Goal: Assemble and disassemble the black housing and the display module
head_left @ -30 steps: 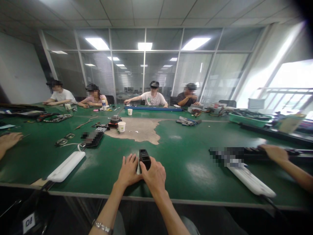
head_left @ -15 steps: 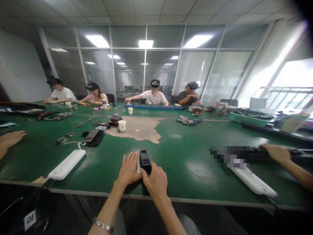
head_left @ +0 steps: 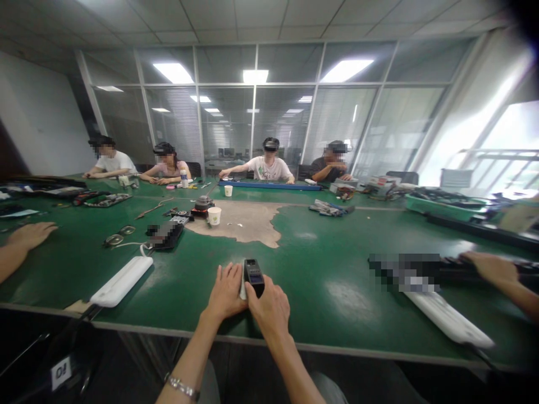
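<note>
A black box-shaped device [head_left: 254, 275] with a small dark display stands on the green table in front of me. My right hand [head_left: 270, 303] is closed around its near right side, thumb along the near edge. My left hand [head_left: 227, 290] lies on the device's left, fingers stretched forward and slightly apart. A thin strip of pale material [head_left: 243, 288], perhaps cloth or paper, shows between my left hand and the device. What lies under my left palm is hidden.
White power strips lie left [head_left: 122, 281] and right [head_left: 448, 317]. Ahead are a paper cup [head_left: 214, 216], a bare brown patch [head_left: 252, 224] and grey-blue gloves [head_left: 330, 208]. Co-workers' hands rest at left [head_left: 31, 235] and right [head_left: 490, 266]; several people sit opposite.
The view has shifted slightly, so everything appears a little further right. Both hands keep their places at the black device.
</note>
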Motion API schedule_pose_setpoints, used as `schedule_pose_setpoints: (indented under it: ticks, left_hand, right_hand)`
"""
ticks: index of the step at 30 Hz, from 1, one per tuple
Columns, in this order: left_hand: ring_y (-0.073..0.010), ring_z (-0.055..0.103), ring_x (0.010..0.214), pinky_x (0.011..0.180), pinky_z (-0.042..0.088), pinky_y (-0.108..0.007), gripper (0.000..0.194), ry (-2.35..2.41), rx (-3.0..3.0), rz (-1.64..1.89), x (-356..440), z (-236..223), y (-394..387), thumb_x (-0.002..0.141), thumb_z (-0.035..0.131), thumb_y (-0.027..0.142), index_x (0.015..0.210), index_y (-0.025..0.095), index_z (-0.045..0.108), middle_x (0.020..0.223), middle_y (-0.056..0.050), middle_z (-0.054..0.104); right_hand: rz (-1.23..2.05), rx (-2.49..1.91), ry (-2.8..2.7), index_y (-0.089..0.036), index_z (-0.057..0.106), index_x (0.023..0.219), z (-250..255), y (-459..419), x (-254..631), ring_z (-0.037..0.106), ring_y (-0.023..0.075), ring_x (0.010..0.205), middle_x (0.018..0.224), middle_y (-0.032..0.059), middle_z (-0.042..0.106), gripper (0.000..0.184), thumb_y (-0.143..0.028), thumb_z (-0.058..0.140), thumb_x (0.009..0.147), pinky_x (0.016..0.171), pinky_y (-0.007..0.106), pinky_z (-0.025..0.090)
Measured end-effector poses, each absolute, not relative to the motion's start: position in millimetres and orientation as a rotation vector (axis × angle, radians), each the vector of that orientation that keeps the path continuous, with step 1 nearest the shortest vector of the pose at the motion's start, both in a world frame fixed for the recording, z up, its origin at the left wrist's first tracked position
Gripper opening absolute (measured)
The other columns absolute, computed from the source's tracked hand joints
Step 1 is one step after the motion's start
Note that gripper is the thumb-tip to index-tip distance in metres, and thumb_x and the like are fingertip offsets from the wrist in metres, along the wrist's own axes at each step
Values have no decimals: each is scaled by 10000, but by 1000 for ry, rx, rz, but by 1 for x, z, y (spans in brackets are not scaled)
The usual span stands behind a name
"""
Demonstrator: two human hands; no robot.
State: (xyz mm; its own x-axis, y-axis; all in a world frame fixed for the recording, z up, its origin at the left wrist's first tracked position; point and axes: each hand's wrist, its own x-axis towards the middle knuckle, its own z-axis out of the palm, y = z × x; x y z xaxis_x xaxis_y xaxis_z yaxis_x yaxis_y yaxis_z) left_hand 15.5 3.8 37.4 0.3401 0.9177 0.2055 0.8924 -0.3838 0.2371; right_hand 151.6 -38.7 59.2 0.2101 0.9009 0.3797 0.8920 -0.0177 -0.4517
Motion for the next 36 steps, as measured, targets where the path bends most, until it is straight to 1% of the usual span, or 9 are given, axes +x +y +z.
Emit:
schedule_pose_setpoints:
  ticks: [4, 8, 12, 14, 21, 30, 36]
  left_hand:
    - [-319, 244, 1426, 1187, 100, -518, 860, 1666, 2524, 512, 14, 37, 5, 760, 535, 545, 1479, 145, 280, 1518, -118, 358]
    - [-343, 238, 1427, 1170, 135, -554, 959, 1654, 2515, 530, 15, 34, 7, 720, 566, 686, 1473, 165, 282, 1522, -130, 349]
    - [-356, 211, 1434, 1179, 119, -538, 1128, 1665, 2496, 526, 16, 32, 9, 646, 545, 838, 1471, 115, 283, 1527, -165, 326]
    - [-360, 200, 1436, 1183, 111, -526, 1178, 1669, 2488, 530, 16, 31, 9, 624, 520, 878, 1471, 95, 281, 1529, -179, 315]
    - [-361, 200, 1437, 1178, 104, -534, 1144, 1677, 2474, 505, 15, 35, 8, 640, 491, 881, 1488, 148, 261, 1539, -154, 306]
    - [-349, 192, 1442, 1184, 92, -516, 1163, 1689, 2474, 489, 16, 34, 8, 641, 466, 894, 1492, 131, 252, 1545, -158, 291]
    - [-350, 183, 1444, 1180, 89, -537, 1160, 1691, 2482, 483, 17, 34, 8, 650, 462, 887, 1494, 123, 241, 1547, -156, 287]
  right_hand:
    - [16, -1834, -1611, -193, 615, 1096, 70, -35, 152, 646, 237, 849, 885, 90, 693, 377, -484, 522, 874, 763, 314, 406]
    - [17, -1732, -1527, -194, 609, 1143, 84, -29, 167, 641, 221, 880, 922, 85, 691, 427, -510, 500, 876, 780, 294, 414]
    - [6, -1682, -1478, -182, 596, 1178, 80, -24, 196, 633, 224, 922, 994, 97, 688, 450, -500, 494, 877, 809, 297, 420]
    - [-1, -1705, -1470, -167, 587, 1197, 70, -22, 210, 633, 232, 934, 1008, 108, 686, 461, -483, 499, 873, 817, 304, 423]
    - [1, -1895, -1463, -153, 581, 1215, 36, -21, 227, 642, 241, 887, 945, 117, 682, 491, -493, 496, 872, 785, 314, 433]
    - [-48, -1899, -1517, -149, 566, 1213, 29, -20, 227, 636, 241, 878, 947, 114, 679, 464, -476, 488, 893, 796, 318, 426]
    - [-93, -1896, -1550, -152, 560, 1209, 28, -23, 226, 630, 250, 898, 951, 114, 673, 452, -470, 493, 895, 800, 330, 420]
